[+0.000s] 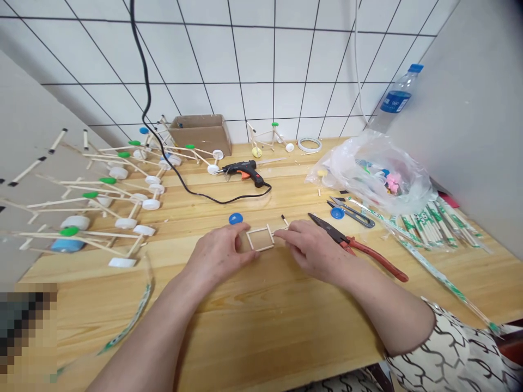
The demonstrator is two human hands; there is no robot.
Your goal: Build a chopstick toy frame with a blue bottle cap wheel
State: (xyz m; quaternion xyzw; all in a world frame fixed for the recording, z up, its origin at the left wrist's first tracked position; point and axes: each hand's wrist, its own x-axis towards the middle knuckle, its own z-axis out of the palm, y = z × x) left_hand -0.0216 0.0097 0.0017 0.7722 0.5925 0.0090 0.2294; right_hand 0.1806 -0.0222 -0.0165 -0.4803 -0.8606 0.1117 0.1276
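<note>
A small rectangular frame of thin wooden sticks (261,230) lies on the tabletop between my hands. My left hand (218,247) grips its left end, thumb at the near corner and fingers at the far one. The fingers of my right hand (308,247) are drawn together, with the index fingertip by the frame's right side; what they pinch is hidden. Just beyond that hand lies a dark-tipped stick (285,220). A blue bottle cap (236,218) is near my left fingers. Red-handled pliers (351,242) lie right of my right hand.
A black glue gun (245,171) lies behind the frame, its cord (196,193) looping left. Several stick models with cap wheels (126,223) crowd the left. At right are thread snips (355,212), a plastic bag (368,169), wrapped stick bundles (437,223) and a bottle (396,100). A cardboard box (204,136) stands behind.
</note>
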